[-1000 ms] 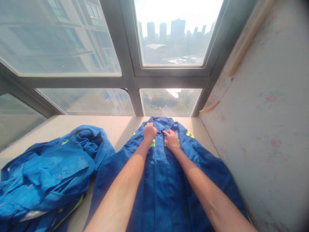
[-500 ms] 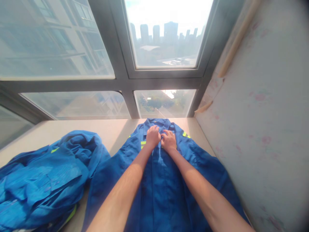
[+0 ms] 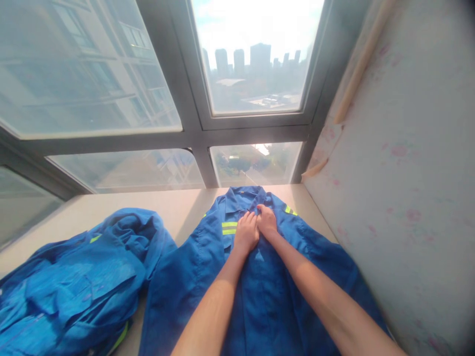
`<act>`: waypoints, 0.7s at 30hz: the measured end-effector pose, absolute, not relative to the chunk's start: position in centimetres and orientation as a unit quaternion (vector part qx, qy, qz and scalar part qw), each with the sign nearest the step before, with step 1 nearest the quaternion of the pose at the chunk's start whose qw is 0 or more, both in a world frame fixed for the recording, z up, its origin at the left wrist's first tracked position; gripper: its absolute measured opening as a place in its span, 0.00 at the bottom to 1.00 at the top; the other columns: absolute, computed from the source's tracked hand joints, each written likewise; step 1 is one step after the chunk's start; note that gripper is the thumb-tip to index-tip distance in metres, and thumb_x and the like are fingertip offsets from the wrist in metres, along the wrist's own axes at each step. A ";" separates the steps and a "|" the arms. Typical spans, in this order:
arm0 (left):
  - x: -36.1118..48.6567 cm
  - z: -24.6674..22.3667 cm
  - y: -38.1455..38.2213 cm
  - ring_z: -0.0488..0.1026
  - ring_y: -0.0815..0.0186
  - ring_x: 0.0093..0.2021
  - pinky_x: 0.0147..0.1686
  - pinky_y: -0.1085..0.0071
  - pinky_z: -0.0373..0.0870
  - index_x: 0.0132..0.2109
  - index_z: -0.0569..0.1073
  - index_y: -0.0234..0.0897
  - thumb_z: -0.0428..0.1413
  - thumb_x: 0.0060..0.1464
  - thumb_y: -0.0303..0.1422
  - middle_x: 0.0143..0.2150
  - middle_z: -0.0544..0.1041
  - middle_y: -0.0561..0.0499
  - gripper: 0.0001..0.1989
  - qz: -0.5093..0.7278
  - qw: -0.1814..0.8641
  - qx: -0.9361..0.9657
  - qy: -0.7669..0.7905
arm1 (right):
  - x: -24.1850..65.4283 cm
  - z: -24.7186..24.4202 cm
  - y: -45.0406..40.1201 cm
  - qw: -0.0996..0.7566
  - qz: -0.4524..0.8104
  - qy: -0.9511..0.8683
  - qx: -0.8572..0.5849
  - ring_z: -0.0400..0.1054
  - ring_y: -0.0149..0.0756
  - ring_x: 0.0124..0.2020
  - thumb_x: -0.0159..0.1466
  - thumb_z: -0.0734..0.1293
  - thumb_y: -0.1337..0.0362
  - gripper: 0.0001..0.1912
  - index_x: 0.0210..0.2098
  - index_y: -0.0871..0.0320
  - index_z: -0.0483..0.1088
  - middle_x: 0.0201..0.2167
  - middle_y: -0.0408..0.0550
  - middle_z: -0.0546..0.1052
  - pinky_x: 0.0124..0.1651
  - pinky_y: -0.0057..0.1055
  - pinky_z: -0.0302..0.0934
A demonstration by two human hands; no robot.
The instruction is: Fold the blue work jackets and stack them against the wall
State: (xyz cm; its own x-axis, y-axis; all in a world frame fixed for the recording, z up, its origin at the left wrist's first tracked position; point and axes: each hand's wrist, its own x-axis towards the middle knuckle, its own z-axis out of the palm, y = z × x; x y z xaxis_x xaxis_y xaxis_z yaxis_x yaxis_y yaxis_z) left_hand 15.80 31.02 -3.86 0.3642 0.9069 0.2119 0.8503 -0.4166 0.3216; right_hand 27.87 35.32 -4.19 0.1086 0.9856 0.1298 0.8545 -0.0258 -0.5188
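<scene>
A blue jacket with yellow-green reflective strips lies spread front up, its collar toward the window. My left hand is on the upper front, just below the collar, with its fingers bent and pressed to the cloth. Touching it on the right, my right hand pinches the front edge of the jacket near the collar. The fingertips partly hide the bit of cloth between the two hands.
A crumpled blue garment lies on the pale ledge at the left. Grey window frames stand behind the ledge. A flower-patterned wall rises along the right side.
My left hand has slid right and down, closer against my right hand. My right hand has shifted slightly right. The whole view has tilted and moved a little.
</scene>
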 end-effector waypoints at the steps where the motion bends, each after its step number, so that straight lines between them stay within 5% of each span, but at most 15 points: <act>1: 15.8 -4.0 31.0 0.57 0.55 0.70 0.66 0.55 0.55 0.63 0.68 0.35 0.47 0.63 0.30 0.67 0.67 0.44 0.23 0.187 0.077 0.822 0.532 | 28.1 -3.8 35.7 0.240 0.133 -0.655 -0.704 0.67 0.37 0.56 0.62 0.59 0.77 0.24 0.56 0.61 0.70 0.55 0.54 0.74 0.59 0.29 0.56; 8: 15.8 -4.2 30.9 0.58 0.55 0.69 0.67 0.54 0.56 0.62 0.69 0.33 0.49 0.61 0.29 0.67 0.67 0.43 0.23 0.194 0.077 0.822 0.530 | 32.3 0.7 40.4 0.178 0.132 -0.666 -0.712 0.57 0.47 0.62 0.67 0.61 0.76 0.15 0.51 0.77 0.69 0.53 0.69 0.72 0.64 0.44 0.44; 14: 15.8 -4.1 30.8 0.58 0.55 0.69 0.67 0.54 0.56 0.62 0.69 0.34 0.49 0.62 0.29 0.67 0.67 0.43 0.23 0.199 0.077 0.819 0.532 | 35.0 2.9 43.5 0.123 0.207 -0.658 -0.714 0.70 0.41 0.50 0.68 0.67 0.57 0.18 0.54 0.59 0.69 0.54 0.52 0.72 0.52 0.45 0.68; 21: 15.8 -4.3 30.8 0.59 0.55 0.69 0.66 0.54 0.57 0.61 0.70 0.33 0.50 0.61 0.28 0.66 0.68 0.43 0.22 0.209 0.078 0.818 0.530 | 35.9 3.5 44.8 0.137 0.266 -0.646 -0.702 0.71 0.41 0.48 0.69 0.66 0.56 0.19 0.54 0.61 0.69 0.52 0.50 0.73 0.50 0.42 0.69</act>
State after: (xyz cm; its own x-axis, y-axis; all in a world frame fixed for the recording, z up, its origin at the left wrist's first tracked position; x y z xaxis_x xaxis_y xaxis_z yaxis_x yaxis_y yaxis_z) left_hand 15.83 30.81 -4.28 0.3504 0.9003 0.2583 0.8348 -0.4252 0.3498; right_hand 35.89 44.82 3.47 0.0242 0.9801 -0.1971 0.8345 -0.1284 -0.5359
